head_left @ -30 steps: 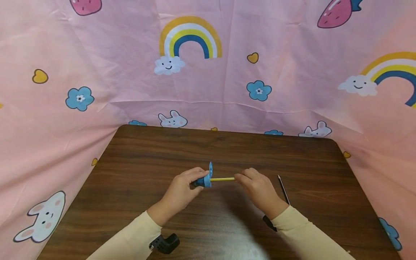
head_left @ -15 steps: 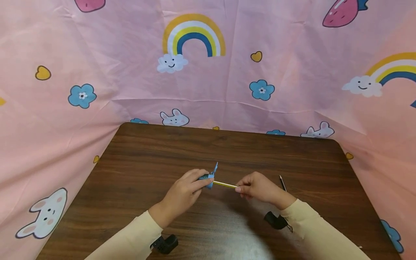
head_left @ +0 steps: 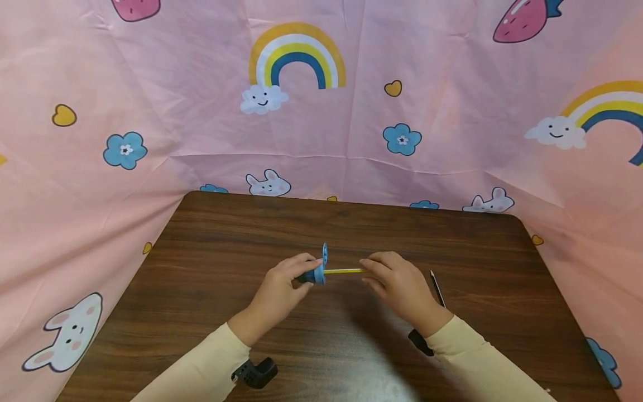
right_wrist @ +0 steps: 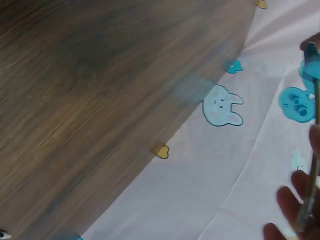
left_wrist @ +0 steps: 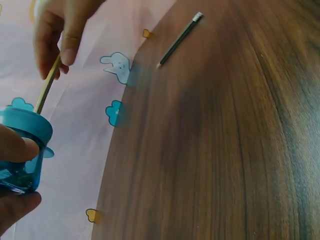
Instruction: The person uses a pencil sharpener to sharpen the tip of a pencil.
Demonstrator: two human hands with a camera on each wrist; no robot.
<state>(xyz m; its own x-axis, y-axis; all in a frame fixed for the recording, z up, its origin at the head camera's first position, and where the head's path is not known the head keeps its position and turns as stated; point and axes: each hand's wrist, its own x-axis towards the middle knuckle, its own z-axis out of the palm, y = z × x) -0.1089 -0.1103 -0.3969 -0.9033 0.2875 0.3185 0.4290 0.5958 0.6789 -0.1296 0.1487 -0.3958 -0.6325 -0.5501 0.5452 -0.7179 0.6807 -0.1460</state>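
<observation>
Over the middle of the table, my left hand (head_left: 276, 287) grips a blue pencil sharpener (head_left: 318, 273) with a see-through body (left_wrist: 22, 172). Its flower-shaped lid (right_wrist: 298, 105) stands flipped up from the rim. A yellow pencil (head_left: 344, 271) runs level from the sharpener's opening to my right hand (head_left: 399, 285), its tip hidden inside. Thumb and fingers of that right hand (left_wrist: 62, 30) pinch the pencil near its far end. In the right wrist view the pencil lies among the fingers, partly cut off by the frame edge.
A dark pencil with a white end (left_wrist: 180, 41) lies on the brown wooden table (head_left: 251, 234), beside my right wrist. Pink printed cloth (head_left: 201, 84) hangs round the table's back and sides. Black wrist devices (head_left: 256, 373) sit under both sleeves.
My right hand has rolled over and back around the yellow pencil, dipping and then rising slightly. The sharpener tilted along with it and is level again, still in my left hand.
</observation>
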